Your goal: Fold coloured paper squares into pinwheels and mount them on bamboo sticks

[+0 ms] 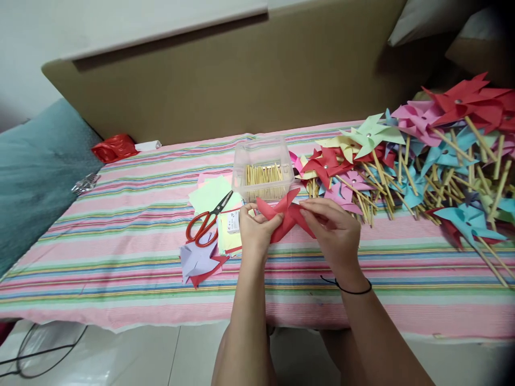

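Observation:
A red paper pinwheel [286,215] is held up between my two hands, its folded points spread out. My left hand [259,228] is closed on its left side, the thumb lying over the paper near the middle. On the right, the fingers of my right hand [333,228] pinch the pinwheel's right blade. No stick shows on this pinwheel. Just beyond it, a clear plastic box [263,147] holds many short wooden sticks [263,174]. Left of my hands, scissors with red handles [207,220] lie across stacked paper, beside a small white box [233,221].
Finished pinwheels on sticks [402,161] are heaped at the right. Light green paper sheets [213,195] and purple cut paper [197,260] lie at the left. A red plastic bag [115,148] sits farther back. A striped cloth [132,241] covers the surface before the sofa back [225,75].

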`<action>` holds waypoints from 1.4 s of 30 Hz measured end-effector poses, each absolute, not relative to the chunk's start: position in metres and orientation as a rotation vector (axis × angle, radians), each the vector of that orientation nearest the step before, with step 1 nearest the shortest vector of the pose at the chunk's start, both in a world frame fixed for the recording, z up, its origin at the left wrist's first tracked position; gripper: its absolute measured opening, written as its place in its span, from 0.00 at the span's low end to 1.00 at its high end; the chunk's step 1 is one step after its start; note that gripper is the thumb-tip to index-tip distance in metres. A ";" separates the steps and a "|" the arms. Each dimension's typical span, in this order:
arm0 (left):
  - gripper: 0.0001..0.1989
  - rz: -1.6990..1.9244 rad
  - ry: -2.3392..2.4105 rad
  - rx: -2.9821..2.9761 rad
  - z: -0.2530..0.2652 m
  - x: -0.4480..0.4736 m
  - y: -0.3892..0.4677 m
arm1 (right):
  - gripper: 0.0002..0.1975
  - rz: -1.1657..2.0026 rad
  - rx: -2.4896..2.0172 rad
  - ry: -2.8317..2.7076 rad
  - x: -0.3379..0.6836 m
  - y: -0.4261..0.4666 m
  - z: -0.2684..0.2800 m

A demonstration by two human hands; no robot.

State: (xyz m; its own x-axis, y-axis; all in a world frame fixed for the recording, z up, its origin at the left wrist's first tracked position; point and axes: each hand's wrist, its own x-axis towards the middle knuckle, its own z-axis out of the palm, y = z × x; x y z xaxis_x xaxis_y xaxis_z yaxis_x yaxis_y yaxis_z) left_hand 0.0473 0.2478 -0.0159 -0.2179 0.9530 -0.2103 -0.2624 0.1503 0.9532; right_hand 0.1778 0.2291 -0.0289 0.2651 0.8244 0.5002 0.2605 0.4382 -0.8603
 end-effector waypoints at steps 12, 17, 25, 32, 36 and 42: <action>0.27 1.352 1.230 0.740 -0.015 0.048 0.248 | 0.09 0.416 -1.063 -1.508 0.177 0.231 -0.030; 0.29 1.304 1.202 0.804 -0.014 0.046 0.246 | 0.04 0.517 -1.097 -1.388 0.178 0.232 -0.031; 0.30 1.330 1.207 0.948 -0.012 0.047 0.246 | 0.12 0.858 -1.095 -1.049 0.177 0.238 -0.042; 0.28 1.214 1.216 1.045 -0.009 0.043 0.245 | 0.34 1.332 -1.146 -0.787 0.184 0.239 -0.036; 0.27 1.209 1.220 1.053 -0.008 0.044 0.244 | 0.38 1.332 -1.205 -0.825 0.189 0.239 -0.035; 0.27 1.209 1.214 1.025 -0.006 0.045 0.243 | 0.42 1.270 -1.284 -0.892 0.192 0.239 -0.039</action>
